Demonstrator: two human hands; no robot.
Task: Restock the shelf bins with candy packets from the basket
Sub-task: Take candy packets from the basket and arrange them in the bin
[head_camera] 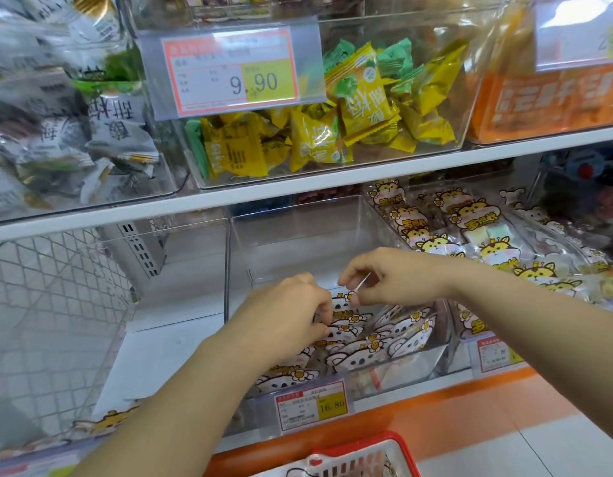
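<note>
- My left hand (288, 318) is down in the clear bin (298, 218), with fingers curled onto the tops of the koala candy packets (387, 333) and gripping them. The fingertips are mostly hidden.
- My right hand (384, 278) is just right of the left and slightly higher. Thumb and forefinger pinch a packet's clear top edge.
- The packets stand packed at the front of the bin, under both hands and just right of them.
- A price tag (313, 406) is clipped to the bin front below my left wrist and covers the front packets' lower part.
- The red basket (363, 452) is below both forearms, cut off by the frame edge.
- Right of my right arm is a bin of yellow-animal packets (487, 235).
- Above my hands is the shelf board (264, 197). On it sits a bin of yellow and green packets (367, 115) with a 9.90 tag (229, 70).
- Left of my left arm is another clear bin (57, 304) with a few packets at its front.
</note>
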